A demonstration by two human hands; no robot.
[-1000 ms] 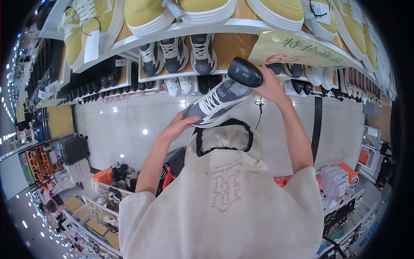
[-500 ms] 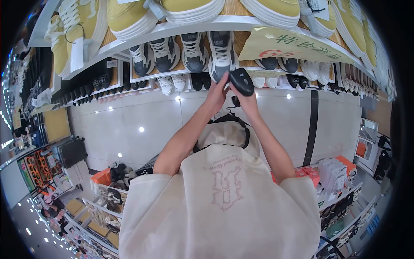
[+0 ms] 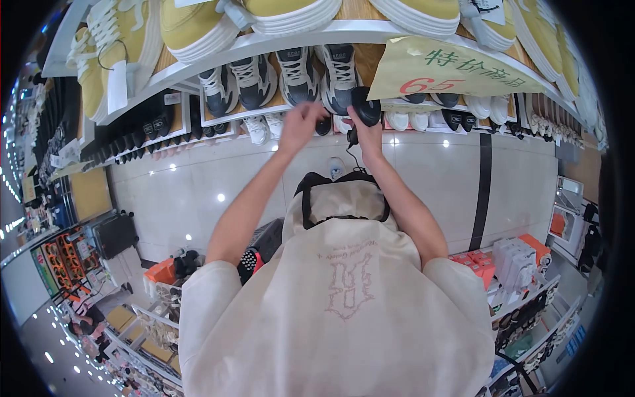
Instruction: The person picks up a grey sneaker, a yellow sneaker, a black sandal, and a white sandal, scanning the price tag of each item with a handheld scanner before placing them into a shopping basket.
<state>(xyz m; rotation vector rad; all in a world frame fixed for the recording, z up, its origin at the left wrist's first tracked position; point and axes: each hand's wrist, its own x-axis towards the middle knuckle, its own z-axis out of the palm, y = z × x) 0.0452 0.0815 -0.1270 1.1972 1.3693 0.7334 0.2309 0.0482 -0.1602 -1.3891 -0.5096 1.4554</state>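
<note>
My right hand (image 3: pixel 368 135) is closed around a rounded black object (image 3: pixel 366 107) with a thin dark cord below it; its kind does not show. The object overlaps the toe of a dark grey and white sneaker (image 3: pixel 340 76) on the shelf. My left hand (image 3: pixel 303 128) is just in front of that sneaker's toe, slightly blurred, its bent fingers apart and nothing seen in them. Beside it stands a matching sneaker (image 3: pixel 296 78), with another pair further left. All point their toes toward me.
Above, an upper shelf (image 3: pixel 278 38) carries yellow sneakers (image 3: pixel 291 14). A pale yellow paper sign (image 3: pixel 456 69) hangs from its edge. Black shoes (image 3: pixel 456 122) and white shoes stand lower down. Behind me are racks of footwear and orange boxes (image 3: pixel 477 266) on the tiled floor (image 3: pixel 430 175).
My left hand has let go of the sneaker's toe and moved left. The sneaker sits further back on the shelf. My right hand and the black object have shifted slightly left.
</note>
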